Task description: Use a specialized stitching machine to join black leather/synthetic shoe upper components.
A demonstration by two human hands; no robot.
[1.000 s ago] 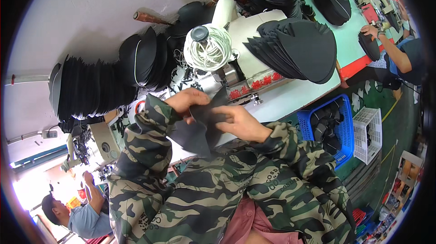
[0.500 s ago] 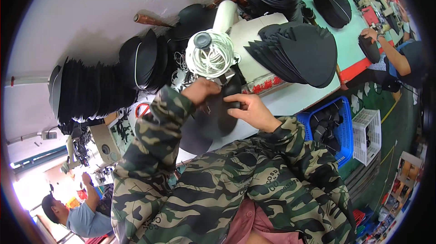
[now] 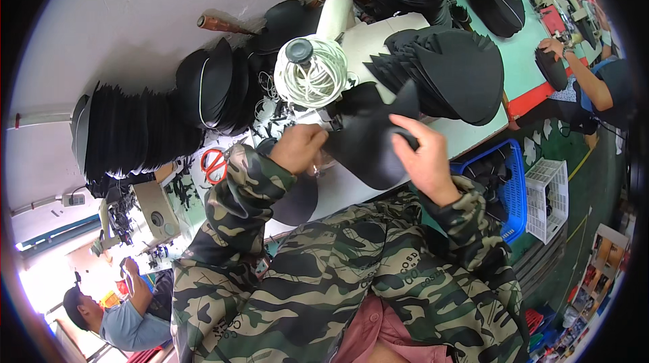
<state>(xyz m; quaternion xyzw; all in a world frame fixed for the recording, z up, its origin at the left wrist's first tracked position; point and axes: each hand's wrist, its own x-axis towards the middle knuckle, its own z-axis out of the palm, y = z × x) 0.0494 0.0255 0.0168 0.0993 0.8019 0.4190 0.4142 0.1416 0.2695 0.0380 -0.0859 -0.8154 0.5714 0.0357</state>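
Observation:
A dark, curved black flat piece (image 3: 368,150) with a pointed tip is held tilted in front of the white sewing machine (image 3: 336,17). My right hand (image 3: 427,163) grips its right edge between thumb and fingers. My left hand (image 3: 297,149) is closed beside the piece's left edge, close to the machine's needle area; what its fingertips hold is hidden. Below my left hand, a second black piece (image 3: 297,202) lies on the white table, partly covered by my sleeve. A large coil of white cord (image 3: 311,79) sits on the machine, just beyond my hands.
Fanned black pieces (image 3: 460,76) lie right of the machine, with tied black stacks (image 3: 138,133) at left. Red-handled scissors (image 3: 213,165) rest among scraps. A blue basket (image 3: 515,190) and white crate (image 3: 546,201) stand on the floor at right. Two people work nearby.
My right hand has moved right and swung the black piece out to the right, so its broad face shows. My left hand has shifted slightly down. The scissors are more exposed.

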